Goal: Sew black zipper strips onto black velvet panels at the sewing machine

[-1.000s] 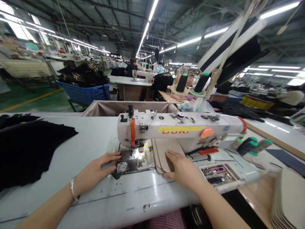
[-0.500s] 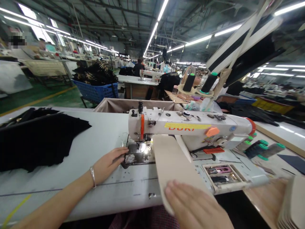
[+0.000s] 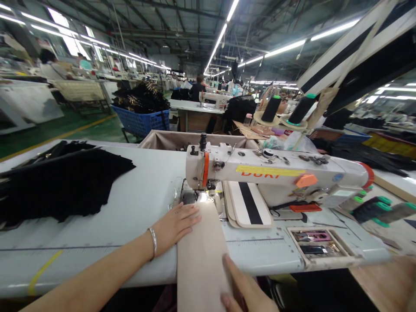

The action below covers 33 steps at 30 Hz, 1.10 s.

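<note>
A white sewing machine (image 3: 276, 173) stands on the white table (image 3: 146, 190). A long beige fabric strip (image 3: 201, 251) lies from the needle area toward me. My left hand (image 3: 173, 225) rests flat on the strip's left edge near the presser foot, fingers stretched out. My right hand (image 3: 245, 290) presses the strip's near end at the table's front edge, thumb on top and fingers under it. A stack of beige pieces with a black stripe (image 3: 248, 208) lies under the machine arm.
Black fabric pieces (image 3: 61, 182) are piled on the table's left. A tool tray (image 3: 320, 245) sits at the right, and thread cones (image 3: 373, 208) lie beyond it. Black thread spools (image 3: 286, 110) stand behind the machine. A blue basket (image 3: 143, 121) and other workstations stand further back.
My right hand has pulled one beige strip off the stack and brought it left under the needle area. My left hand has moved onto the strip. The striped piece now shows on the stack.
</note>
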Tool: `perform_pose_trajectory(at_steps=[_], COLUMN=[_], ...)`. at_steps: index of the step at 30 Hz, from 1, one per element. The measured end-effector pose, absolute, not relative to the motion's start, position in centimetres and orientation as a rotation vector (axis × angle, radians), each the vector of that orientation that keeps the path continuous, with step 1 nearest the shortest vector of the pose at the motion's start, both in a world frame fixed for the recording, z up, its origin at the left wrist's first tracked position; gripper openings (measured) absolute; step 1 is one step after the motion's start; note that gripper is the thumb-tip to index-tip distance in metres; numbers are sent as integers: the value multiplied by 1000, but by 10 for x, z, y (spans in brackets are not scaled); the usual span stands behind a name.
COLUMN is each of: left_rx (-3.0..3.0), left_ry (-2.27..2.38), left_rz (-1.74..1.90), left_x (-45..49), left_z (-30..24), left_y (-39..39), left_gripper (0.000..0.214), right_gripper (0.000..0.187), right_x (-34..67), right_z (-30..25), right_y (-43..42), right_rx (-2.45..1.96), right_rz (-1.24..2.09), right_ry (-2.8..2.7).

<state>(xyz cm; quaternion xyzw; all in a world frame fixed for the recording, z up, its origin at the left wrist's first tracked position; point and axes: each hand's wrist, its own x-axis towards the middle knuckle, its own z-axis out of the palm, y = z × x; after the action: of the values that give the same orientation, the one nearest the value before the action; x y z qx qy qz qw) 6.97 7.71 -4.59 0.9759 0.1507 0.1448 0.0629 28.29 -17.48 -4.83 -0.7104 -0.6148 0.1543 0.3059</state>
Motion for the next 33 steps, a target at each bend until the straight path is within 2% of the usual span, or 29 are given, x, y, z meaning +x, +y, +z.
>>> perform_pose_trajectory(at_steps=[5, 11, 17, 22, 28, 30, 33], left_rx=[2995, 3002, 2984, 2992, 2904, 2894, 2820], left_ry=[590, 610, 619, 616, 616, 827, 1457], left_rz=[513, 487, 597, 536, 445, 353, 353], left_x=[79, 89, 86, 89, 77, 44, -34], left_z=[-42, -34, -44, -44, -31, -15, 16], left_y=[88, 103, 107, 105, 108, 126, 162], left_gripper=[41, 42, 46, 46, 39, 36, 38], right_gripper=[48, 48, 49, 51, 23, 27, 44], right_x=[269, 272, 274, 278, 267, 264, 265], right_z=[-56, -35, -41, -33, 0, 0, -12], right_y=[-157, -128, -128, -127, -72, -50, -31], right_rx=[-1806, -1819, -1812, -1861, -1942, -1810, -1699], right_rz=[564, 694, 747, 622, 136, 25, -47], right_ry=[-1522, -1530, -1556, -1730, -2020, -2082, -2111])
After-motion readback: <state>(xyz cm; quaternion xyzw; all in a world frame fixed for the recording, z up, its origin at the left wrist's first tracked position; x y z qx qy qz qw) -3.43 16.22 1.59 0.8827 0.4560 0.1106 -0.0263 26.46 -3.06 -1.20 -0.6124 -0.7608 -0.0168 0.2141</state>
